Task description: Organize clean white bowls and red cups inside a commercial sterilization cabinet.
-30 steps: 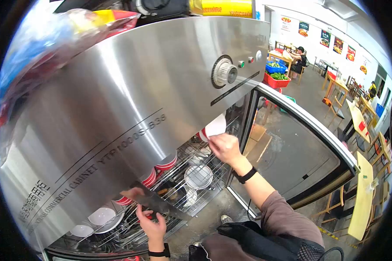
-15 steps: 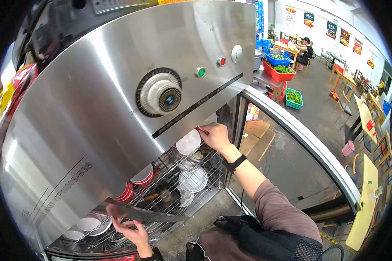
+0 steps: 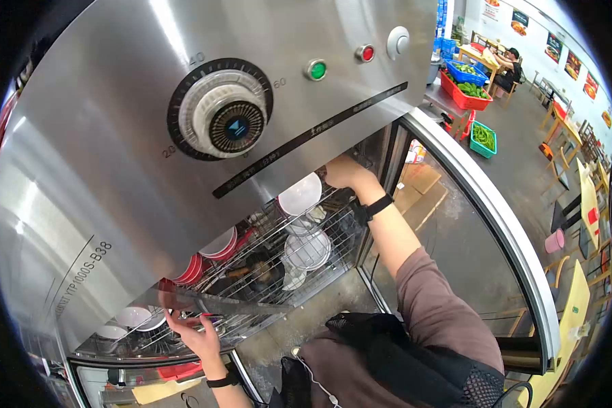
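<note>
The right hand (image 3: 343, 171) reaches into the cabinet (image 3: 136, 136); its fingers go out of sight behind the steel front, so whether they grip anything cannot be told. Just beside it, on the upper wire rack (image 3: 319, 221), is a white bowl (image 3: 300, 195), its inside plain and smooth, its far side cut off by the front's lower edge. Red-and-white bowls (image 3: 223, 246) are partly hidden farther along. The left hand (image 3: 196, 334) has its fingers apart near the cabinet's lower opening; any contact there is unclear.
</note>
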Motion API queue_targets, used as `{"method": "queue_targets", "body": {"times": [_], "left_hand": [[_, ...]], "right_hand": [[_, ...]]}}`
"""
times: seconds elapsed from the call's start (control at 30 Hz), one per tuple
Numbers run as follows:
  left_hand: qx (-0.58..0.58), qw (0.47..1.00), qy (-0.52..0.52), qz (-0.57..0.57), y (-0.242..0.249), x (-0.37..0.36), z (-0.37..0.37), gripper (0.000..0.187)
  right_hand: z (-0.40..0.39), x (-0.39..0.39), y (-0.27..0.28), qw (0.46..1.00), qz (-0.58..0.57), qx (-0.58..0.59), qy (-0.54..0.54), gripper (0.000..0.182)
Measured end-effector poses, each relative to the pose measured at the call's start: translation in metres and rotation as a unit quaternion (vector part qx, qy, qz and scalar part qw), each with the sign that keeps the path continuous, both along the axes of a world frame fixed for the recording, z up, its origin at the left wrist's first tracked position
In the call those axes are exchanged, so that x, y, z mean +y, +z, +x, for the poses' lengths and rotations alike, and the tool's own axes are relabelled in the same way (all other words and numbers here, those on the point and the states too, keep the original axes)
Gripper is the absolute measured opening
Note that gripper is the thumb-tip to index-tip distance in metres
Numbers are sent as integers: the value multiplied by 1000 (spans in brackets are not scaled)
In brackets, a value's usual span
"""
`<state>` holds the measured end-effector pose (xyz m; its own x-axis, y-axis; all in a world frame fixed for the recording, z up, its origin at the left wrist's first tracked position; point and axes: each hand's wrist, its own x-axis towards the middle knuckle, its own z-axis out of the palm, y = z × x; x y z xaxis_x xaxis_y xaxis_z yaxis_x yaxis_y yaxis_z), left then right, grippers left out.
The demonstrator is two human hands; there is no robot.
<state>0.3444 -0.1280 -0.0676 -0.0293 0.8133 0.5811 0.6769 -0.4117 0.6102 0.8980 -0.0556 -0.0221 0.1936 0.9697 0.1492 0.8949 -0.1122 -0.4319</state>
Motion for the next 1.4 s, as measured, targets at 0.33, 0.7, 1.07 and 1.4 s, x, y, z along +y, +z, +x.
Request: {"method": "queue_targets", "body": {"times": [0.33,0.7,1.07,1.4], "left_hand": [[-4,999,-52,-14,-5,11,-26,86],[121,987,-102,19,-7,29,-61,65],[89,980,-154,86,15,28,-97,62],[68,984,-164,17,2,36,-95,78]], "right_hand": [[-16,-28,33,996,77,-35,8,50],[-202,-54,63,954,263,19,144,22],[-294,-17,64,968,60,-156,185,20],[-288,-45,62,948,280,-56,139,20]]}}
